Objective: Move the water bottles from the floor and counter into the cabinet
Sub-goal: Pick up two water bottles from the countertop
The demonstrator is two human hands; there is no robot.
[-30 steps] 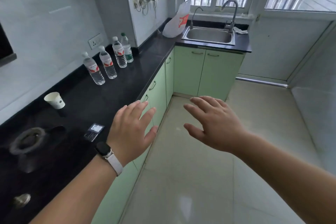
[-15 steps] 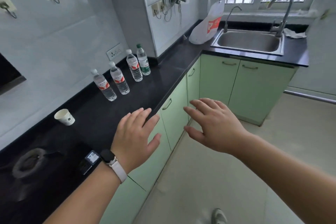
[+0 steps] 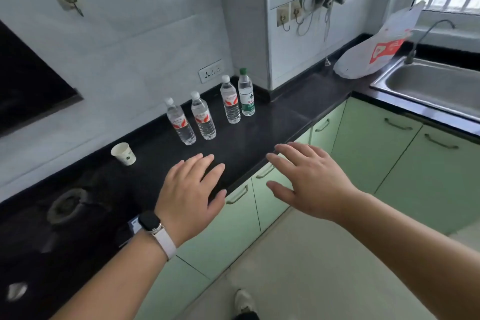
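Several clear water bottles stand upright in a row on the black counter (image 3: 259,135). Three carry red labels: one at the near left (image 3: 180,122), one beside it (image 3: 203,117), one further back (image 3: 230,100). A green-labelled bottle (image 3: 246,93) stands in the wall corner. My left hand (image 3: 191,195), with a watch on its wrist, hovers open over the counter edge, in front of the bottles. My right hand (image 3: 311,179) is open too, spread over the pale green cabinet doors (image 3: 244,226), which are shut. Neither hand touches a bottle.
A paper cup (image 3: 124,154) sits left of the bottles. A gas burner (image 3: 68,205) and a small dark device (image 3: 127,231) lie nearer on the counter. A plastic bag (image 3: 374,52) leans beside the steel sink (image 3: 428,86). My shoe (image 3: 244,301) shows on the tiled floor.
The view has come closer to the counter and turned left toward the bottles. Both hands stay open and have moved forward over the counter edge.
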